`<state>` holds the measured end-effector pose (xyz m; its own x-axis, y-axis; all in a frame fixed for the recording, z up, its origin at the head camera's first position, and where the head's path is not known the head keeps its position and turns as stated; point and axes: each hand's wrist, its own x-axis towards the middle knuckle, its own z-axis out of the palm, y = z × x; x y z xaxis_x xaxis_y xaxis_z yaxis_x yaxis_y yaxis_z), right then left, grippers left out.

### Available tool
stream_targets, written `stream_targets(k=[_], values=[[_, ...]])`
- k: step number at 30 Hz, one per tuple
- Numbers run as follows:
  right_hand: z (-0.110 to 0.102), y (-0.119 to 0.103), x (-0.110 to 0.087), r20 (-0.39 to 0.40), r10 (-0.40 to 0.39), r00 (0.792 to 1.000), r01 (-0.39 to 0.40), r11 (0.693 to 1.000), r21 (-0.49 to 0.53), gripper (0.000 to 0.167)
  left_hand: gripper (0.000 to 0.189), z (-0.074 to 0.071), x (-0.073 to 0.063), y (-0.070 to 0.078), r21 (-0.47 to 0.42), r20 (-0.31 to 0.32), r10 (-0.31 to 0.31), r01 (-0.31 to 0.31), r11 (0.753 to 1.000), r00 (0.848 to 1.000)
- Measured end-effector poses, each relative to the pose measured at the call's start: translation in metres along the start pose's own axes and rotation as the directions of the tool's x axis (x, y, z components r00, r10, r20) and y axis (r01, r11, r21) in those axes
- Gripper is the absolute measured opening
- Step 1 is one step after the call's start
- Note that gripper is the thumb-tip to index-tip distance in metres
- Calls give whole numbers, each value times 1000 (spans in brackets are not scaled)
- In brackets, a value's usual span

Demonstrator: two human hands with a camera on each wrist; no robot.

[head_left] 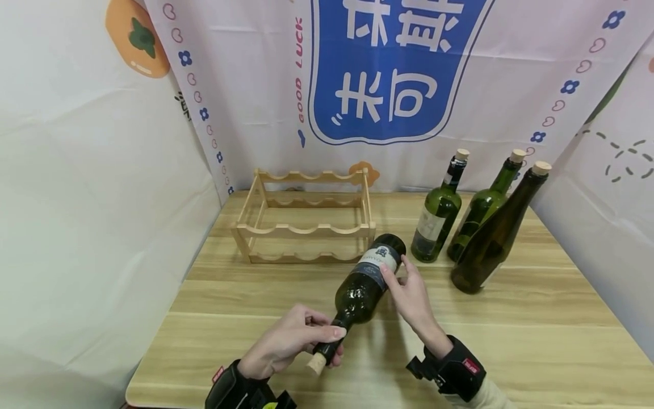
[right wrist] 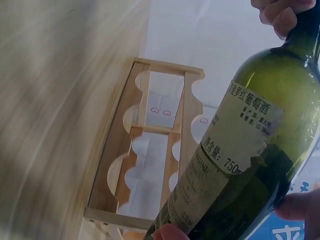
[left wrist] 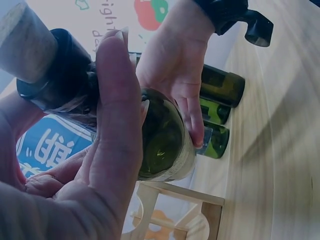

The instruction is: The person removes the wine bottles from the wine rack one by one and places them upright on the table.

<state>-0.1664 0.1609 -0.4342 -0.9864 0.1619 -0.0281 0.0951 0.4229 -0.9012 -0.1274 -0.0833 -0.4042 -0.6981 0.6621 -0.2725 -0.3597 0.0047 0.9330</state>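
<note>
A dark green wine bottle (head_left: pixel 360 287) with a cork is tilted in the air above the table, its base pointing away toward the rack. My left hand (head_left: pixel 298 339) grips its neck just behind the cork (head_left: pixel 317 362), thumb on top. Near the base, my right hand (head_left: pixel 410 292) holds the bottle's body between thumb and fingers. The back label (right wrist: pixel 220 155) faces the right wrist view. Just beyond the bottle's base stands a wooden wine rack (head_left: pixel 306 232) with scalloped rails and no bottles in it.
Three corked bottles stand at the right: a labelled green bottle (head_left: pixel 436 218), a second green bottle (head_left: pixel 482 207) and a taller brown bottle (head_left: pixel 498 238), which partly overlaps it. A printed cloth (head_left: pixel 265 85) hangs behind the wooden table (head_left: pixel 214 318).
</note>
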Motion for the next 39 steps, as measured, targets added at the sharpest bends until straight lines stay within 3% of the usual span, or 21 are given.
stream_targets(k=[23, 39], values=[[-18, 9, 19, -17, -21, 1000, 20, 998, -53, 77, 35, 7, 28, 3, 0, -25, -10, 10, 1000, 1000], [-21, 9, 29, -15, -33, 999, 32, 996, -78, 77, 37, 5, 38, 7, 1, -41, -17, 17, 1000, 999]])
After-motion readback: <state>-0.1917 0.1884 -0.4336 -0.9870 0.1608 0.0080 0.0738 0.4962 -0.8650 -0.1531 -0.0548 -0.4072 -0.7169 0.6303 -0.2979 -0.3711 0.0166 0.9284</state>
